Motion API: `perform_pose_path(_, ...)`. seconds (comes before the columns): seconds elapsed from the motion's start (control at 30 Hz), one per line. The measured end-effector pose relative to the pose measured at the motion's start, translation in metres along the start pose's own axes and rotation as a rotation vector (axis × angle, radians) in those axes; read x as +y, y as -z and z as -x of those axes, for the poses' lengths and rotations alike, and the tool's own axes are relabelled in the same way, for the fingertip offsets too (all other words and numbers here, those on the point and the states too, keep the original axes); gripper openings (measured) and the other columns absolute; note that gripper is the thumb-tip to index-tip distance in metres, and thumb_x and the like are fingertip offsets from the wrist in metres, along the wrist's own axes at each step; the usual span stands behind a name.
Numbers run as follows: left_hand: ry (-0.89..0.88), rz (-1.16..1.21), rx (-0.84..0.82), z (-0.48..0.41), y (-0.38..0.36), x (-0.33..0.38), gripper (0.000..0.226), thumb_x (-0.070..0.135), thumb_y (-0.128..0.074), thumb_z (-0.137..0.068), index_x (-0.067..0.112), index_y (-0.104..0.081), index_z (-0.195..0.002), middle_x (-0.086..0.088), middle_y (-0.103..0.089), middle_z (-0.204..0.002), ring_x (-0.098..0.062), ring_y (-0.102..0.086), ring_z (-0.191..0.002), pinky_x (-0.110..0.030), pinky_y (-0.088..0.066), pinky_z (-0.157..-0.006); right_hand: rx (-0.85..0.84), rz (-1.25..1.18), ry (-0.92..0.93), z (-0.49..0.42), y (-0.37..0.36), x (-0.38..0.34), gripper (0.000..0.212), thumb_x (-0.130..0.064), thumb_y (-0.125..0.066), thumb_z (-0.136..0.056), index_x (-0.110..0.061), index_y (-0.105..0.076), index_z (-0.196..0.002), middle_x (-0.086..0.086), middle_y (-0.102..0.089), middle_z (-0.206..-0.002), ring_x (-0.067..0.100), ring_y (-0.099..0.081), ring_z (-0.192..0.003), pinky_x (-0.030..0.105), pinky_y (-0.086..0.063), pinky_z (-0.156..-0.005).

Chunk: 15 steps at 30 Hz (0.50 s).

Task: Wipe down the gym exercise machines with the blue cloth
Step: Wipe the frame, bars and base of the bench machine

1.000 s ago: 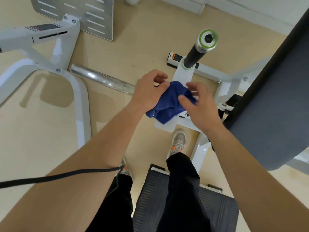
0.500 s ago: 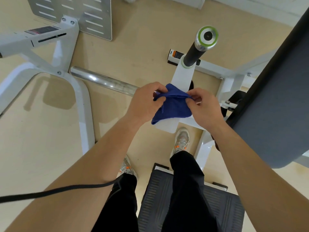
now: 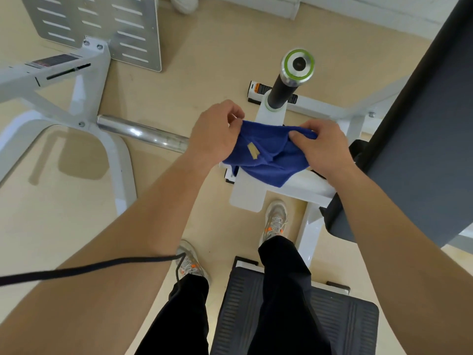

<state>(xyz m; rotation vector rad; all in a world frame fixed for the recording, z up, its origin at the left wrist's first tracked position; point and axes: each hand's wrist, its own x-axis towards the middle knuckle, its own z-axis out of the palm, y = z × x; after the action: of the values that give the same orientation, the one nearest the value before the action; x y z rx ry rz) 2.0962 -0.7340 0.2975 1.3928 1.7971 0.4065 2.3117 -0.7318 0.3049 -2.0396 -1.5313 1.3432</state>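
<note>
I am looking down at two bare arms. The left hand (image 3: pixel 215 134) and the right hand (image 3: pixel 323 149) both hold a soft dark blue cloth (image 3: pixel 271 162). Each hand pinches the top edge with its thumb and curled fingers, one hand at each end. The cloth is spread between them and sags in the middle. A small tan tag (image 3: pixel 253 150) sits on the cloth near the left hand. The cloth hangs over a flat white metal machine frame (image 3: pixel 245 198). I cannot tell if its low corner touches the frame.

Just past the hands, a black handle with a shiny silver and green end (image 3: pixel 297 64) sticks up from the frame. To the left lies a shiny silver bar (image 3: pixel 143 134), joined to a second white frame (image 3: pixel 51 80). A grey metal plate with slots (image 3: pixel 102 26) is at the top left. A big dark grey pad (image 3: pixel 422 129) fills the right side.

Lower down I see black trousers (image 3: pixel 281 290) and two grey shoes with orange bits (image 3: pixel 275 221) on the tan floor (image 3: pixel 179 85). A black ribbed footplate (image 3: pixel 345 324) lies near the right leg. A thin black cord (image 3: pixel 76 270) crosses the left arm.
</note>
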Motion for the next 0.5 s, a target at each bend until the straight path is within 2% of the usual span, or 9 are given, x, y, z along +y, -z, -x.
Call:
perform_pose_path(0.1,-0.09,0.12,-0.084,0.008,-0.005,0.0,0.012,0.027,-0.062,-0.091,0.03,-0.059,-0.102,0.007,-0.059,-0.11,-0.005,-0.059,-0.089,-0.02,-0.046,-0.08,0.005,-0.019,-0.041,-0.01,-0.004,-0.006,0.023,-0.029,-0.064,-0.091,-0.007,-0.068,-0.088,0.0,-0.059,-0.069,0.011,-0.051,-0.061,0.018,-0.043,-0.05)
perform_pose_path(0.17,-0.123,0.166,-0.208,0.018,-0.006,-0.002,0.025,0.038,-0.075,-0.08,0.031,-0.061,-0.1,0.008,-0.055,-0.112,-0.004,-0.058,-0.097,-0.016,-0.045,-0.082,0.004,-0.036,-0.061,-0.011,-0.005,-0.008,0.031,-0.03,-0.066,-0.091,0.0,-0.065,-0.089,0.005,-0.057,-0.069,0.014,-0.049,-0.059,0.013,-0.04,-0.041)
perform_pose_path(0.2,-0.134,0.158,-0.237,0.022,-0.005,-0.005,0.034,0.042,-0.08,-0.073,0.03,-0.061,-0.099,0.008,-0.053,-0.111,-0.006,-0.057,-0.098,-0.017,-0.046,-0.082,0.002,-0.048,-0.074,-0.011,-0.005,-0.009,0.035,-0.031,-0.066,-0.09,0.003,-0.064,-0.091,0.008,-0.057,-0.071,0.016,-0.05,-0.06,0.014,-0.043,-0.042)
perform_pose_path(0.27,-0.167,0.044,-0.232,0.026,-0.001,-0.013,0.044,0.042,-0.086,-0.062,0.029,-0.059,-0.095,0.01,-0.052,-0.108,-0.01,-0.056,-0.097,-0.026,-0.048,-0.083,-0.017,-0.074,-0.106,-0.01,-0.005,-0.008,0.039,-0.034,-0.068,-0.089,0.005,-0.063,-0.092,0.012,-0.057,-0.075,0.02,-0.055,-0.065,0.028,-0.055,-0.051)
perform_pose_path(0.33,-0.196,-0.074,-0.204,0.027,0.004,-0.017,0.038,0.038,-0.087,-0.063,0.027,-0.059,-0.086,0.011,-0.053,-0.105,-0.012,-0.056,-0.092,-0.034,-0.05,-0.082,-0.033,-0.084,-0.124,-0.007,-0.002,-0.007,0.039,-0.037,-0.07,-0.088,0.002,-0.063,-0.09,0.012,-0.059,-0.075,0.023,-0.058,-0.069,0.044,-0.059,-0.061)
perform_pose_path(0.37,-0.195,-0.09,-0.195,0.027,0.008,-0.018,0.034,0.036,-0.086,-0.065,0.026,-0.058,-0.081,0.01,-0.054,-0.104,-0.012,-0.056,-0.089,-0.035,-0.051,-0.08,-0.042,-0.082,-0.117,-0.005,-0.001,-0.006,0.039,-0.038,-0.072,-0.087,0.0,-0.063,-0.087,0.011,-0.059,-0.074,0.023,-0.058,-0.069,0.046,-0.059,-0.063)
perform_pose_path(0.43,-0.178,-0.055,-0.179,0.027,0.02,-0.016,0.03,0.031,-0.087,-0.067,0.025,-0.058,-0.074,0.007,-0.056,-0.103,-0.011,-0.057,-0.086,-0.03,-0.05,-0.075,-0.082,-0.034,-0.079,0.002,0.005,-0.007,0.037,-0.039,-0.074,-0.086,-0.004,-0.063,-0.08,0.006,-0.058,-0.068,0.02,-0.056,-0.066,0.04,-0.053,-0.061)
perform_pose_path(0.5,-0.121,0.019,-0.182,0.027,0.036,-0.011,0.03,0.022,-0.086,-0.069,0.026,-0.057,-0.071,0.003,-0.059,-0.1,-0.009,-0.059,-0.084,-0.023,-0.047,-0.072,-0.172,0.004,-0.062,0.011,0.016,-0.009,0.034,-0.039,-0.075,-0.086,-0.009,-0.062,-0.074,0.0,-0.056,-0.061,0.014,-0.053,-0.057,0.028,-0.045,-0.053)
